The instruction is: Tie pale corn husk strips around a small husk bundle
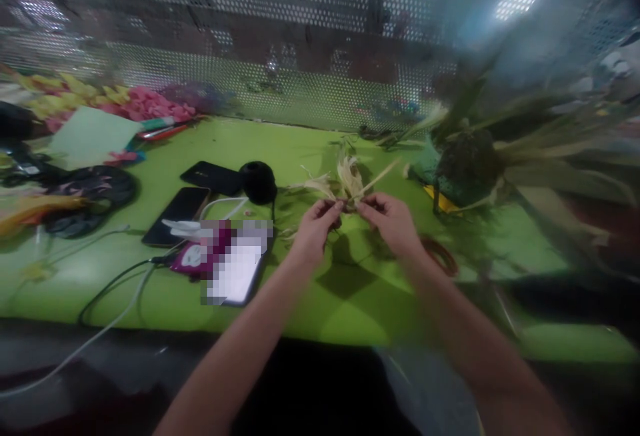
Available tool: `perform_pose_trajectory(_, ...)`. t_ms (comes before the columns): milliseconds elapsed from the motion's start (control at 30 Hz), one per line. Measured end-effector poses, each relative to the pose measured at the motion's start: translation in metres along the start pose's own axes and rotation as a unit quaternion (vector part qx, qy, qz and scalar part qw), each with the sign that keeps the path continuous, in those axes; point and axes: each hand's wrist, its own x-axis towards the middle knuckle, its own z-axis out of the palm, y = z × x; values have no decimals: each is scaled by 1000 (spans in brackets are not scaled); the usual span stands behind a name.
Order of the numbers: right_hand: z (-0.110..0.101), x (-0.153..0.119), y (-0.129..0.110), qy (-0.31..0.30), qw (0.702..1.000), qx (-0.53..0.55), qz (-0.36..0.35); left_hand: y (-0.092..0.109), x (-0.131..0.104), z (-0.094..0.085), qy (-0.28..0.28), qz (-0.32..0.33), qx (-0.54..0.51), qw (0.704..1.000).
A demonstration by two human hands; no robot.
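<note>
My left hand (316, 224) and my right hand (389, 217) meet near the middle of the green table (295, 319). Thumbs and fingertips of both are pinched on a bundle of pale dry leaf strips (350, 176). The strips fan out above the fingers, and one straight piece sticks up to the right. What exactly lies between the fingertips is hidden. Just left of the bundle stands a round black ball of thread or cord (259, 182). Right of my hands sits a dark, root-like clump with long leaves (470, 159), blurred.
Two dark phones (213, 177) (177, 216) lie at left, near a lit phone (237, 269), a purple packet (196, 257) and a white cable (135, 296). Pink and yellow flower-like pieces (155, 103) and a pale green sheet (93, 136) lie at back left. A perforated metal panel (300, 86) rises behind.
</note>
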Motion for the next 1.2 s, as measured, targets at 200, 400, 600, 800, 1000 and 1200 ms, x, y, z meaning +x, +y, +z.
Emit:
perform_pose_trajectory(200,3,3,6,-13,995,95,28,1,-2,1,-47,-40,-17,998)
perform_pose_trajectory(400,5,4,6,16,994,109,25,1,-3,3,-50,-46,13,998)
perform_pose_trajectory(600,5,3,5,3,996,88,-9,1,-5,2,-54,-36,28,998)
perform_pose_trajectory(800,7,4,10,8,995,98,12,-1,-4,2,-81,-70,-21,994)
perform_pose_trajectory(1000,9,4,13,4,990,137,28,0,-5,7,-74,-77,-48,993)
perform_pose_trajectory(1200,10,5,13,22,990,131,54,-1,-5,8,-63,-47,-40,996)
